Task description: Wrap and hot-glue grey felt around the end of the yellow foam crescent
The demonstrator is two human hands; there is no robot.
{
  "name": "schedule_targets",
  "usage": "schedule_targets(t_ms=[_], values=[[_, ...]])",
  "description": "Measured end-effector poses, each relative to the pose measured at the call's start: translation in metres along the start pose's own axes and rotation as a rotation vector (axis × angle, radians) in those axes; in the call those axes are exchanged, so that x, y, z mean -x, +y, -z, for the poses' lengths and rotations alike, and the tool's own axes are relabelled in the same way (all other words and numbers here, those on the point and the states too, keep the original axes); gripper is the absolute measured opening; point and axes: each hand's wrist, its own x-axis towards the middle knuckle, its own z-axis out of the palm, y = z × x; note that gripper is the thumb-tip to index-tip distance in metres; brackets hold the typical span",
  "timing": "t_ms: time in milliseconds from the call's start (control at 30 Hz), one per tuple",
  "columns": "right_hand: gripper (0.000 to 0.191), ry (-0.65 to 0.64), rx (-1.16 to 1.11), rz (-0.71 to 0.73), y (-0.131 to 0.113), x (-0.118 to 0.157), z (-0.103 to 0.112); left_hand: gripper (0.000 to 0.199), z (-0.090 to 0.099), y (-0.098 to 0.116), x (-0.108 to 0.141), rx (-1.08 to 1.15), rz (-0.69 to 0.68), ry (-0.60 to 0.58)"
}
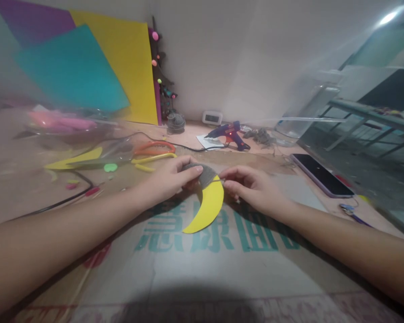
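A yellow crescent moon cutout [210, 207] lies in front of me, its lower tip pointing left and toward me. Grey string [208, 175] covers its upper part in close wraps. My left hand [177, 177] is closed on that wrapped end, thumb on top, hiding the upper tip. From the edge of the wraps, a short strand runs right to my right hand [251, 186], whose thumb and forefinger pinch it. Beneath both hands is a cardboard sheet [195, 273] printed with green characters.
A glue gun [226, 133] with a lit red light rests at the back, its black cord running left. Scissors [155, 148] with orange and yellow handles lie left, near foam scraps. A phone [321, 176] is at right. Coloured sheets [121, 67] lean on the wall beside a string ball [176, 123].
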Motion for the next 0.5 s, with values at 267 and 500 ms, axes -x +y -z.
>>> schedule_targets(t_ms=[267,500], values=[[0.024,0.113,0.081,0.020,0.0079,-0.0004,0.0032,0.025,-0.0004,-0.0057,-0.0026,-0.029,-0.019,-0.088],[0.024,0.121,0.138,0.027,0.0070,-0.0013,0.0021,0.026,-0.0009,-0.0046,-0.0025,-0.037,-0.027,-0.137]])
